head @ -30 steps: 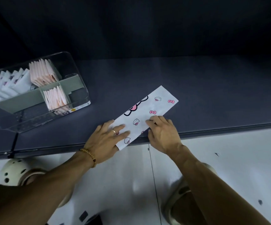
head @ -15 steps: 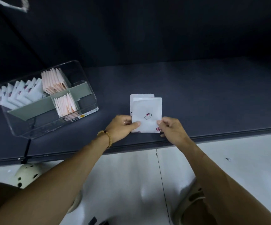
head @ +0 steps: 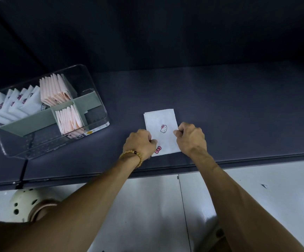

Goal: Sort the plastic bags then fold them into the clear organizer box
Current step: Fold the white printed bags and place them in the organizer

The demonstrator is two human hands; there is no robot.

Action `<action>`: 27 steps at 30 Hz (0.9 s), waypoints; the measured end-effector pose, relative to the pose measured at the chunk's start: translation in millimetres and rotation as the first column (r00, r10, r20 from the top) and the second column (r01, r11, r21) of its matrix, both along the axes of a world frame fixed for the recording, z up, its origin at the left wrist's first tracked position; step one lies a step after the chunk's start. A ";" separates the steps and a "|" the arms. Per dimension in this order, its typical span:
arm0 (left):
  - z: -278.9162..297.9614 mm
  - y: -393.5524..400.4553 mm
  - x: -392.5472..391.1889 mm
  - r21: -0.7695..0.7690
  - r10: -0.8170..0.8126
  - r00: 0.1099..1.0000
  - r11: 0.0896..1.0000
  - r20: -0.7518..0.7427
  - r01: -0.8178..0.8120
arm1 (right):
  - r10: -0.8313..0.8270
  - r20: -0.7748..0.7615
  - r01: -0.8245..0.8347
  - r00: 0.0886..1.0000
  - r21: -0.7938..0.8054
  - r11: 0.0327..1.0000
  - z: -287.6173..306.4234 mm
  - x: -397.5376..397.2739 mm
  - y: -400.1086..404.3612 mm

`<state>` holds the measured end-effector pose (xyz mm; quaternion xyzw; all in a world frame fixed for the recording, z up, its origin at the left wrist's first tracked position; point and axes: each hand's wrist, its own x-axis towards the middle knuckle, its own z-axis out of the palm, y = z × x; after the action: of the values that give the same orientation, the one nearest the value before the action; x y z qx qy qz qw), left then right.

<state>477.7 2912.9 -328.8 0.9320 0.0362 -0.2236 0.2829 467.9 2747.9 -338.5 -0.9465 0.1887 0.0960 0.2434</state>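
While both hands grip its side edges, the folded bag (head: 163, 131) lies flat on the dark table (head: 238, 110), near the front edge.

Landmark: the folded bag. Well to its left stands the clear organizer box (head: 96, 99), with a grey divider (head: 38, 120); white folded bags (head: 16, 104) fill its far-left section, and pink folded bags (head: 54, 91) sit in the sections nearer the landmark. At the bag's left edge, the left hand (head: 139, 143), wearing a beaded bracelet (head: 134, 156), pinches the edge with curled fingers. At the right edge, the right hand (head: 191, 138) pinches likewise, thumb and fingers curled onto the bag.
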 end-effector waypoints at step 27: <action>-13.3 3.1 -24.2 0.480 -0.639 0.604 0.764 0.476 0.431 | 0.354 0.145 -0.296 0.924 -0.318 0.901 -25.6 -77.9 -6.3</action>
<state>453.5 2916.0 -342.1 0.9503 -0.3073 0.0259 0.0437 390.0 2741.6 -364.1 -0.9948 0.0141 0.0114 0.0998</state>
